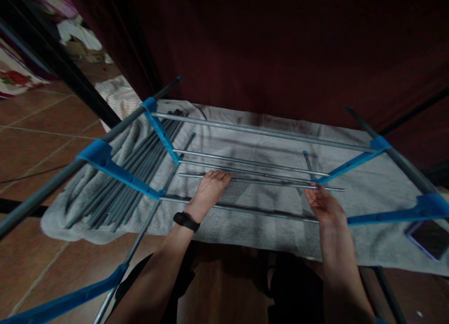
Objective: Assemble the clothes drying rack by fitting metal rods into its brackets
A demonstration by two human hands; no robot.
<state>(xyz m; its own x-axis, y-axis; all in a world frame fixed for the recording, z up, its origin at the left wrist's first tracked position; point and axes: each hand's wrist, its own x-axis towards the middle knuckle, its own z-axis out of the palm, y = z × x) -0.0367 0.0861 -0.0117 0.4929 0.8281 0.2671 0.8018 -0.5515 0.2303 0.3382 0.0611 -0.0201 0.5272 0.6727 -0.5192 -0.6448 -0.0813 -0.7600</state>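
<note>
A rack frame of grey metal rods and blue plastic connectors (112,167) stands over a grey towel (245,221) on the floor. My left hand (210,188), with a black band on its wrist, is curled over a loose metal rod (266,181) near the rod's left end. My right hand (322,202) grips the same rod near its right end, beside a blue connector (347,164). The rod lies level between two fixed rods of the frame.
A bundle of several spare grey rods (133,174) lies on the towel at the left. A phone (430,237) rests on the towel at the right. A dark red curtain (280,48) hangs behind. Brown floor tiles (38,141) spread to the left.
</note>
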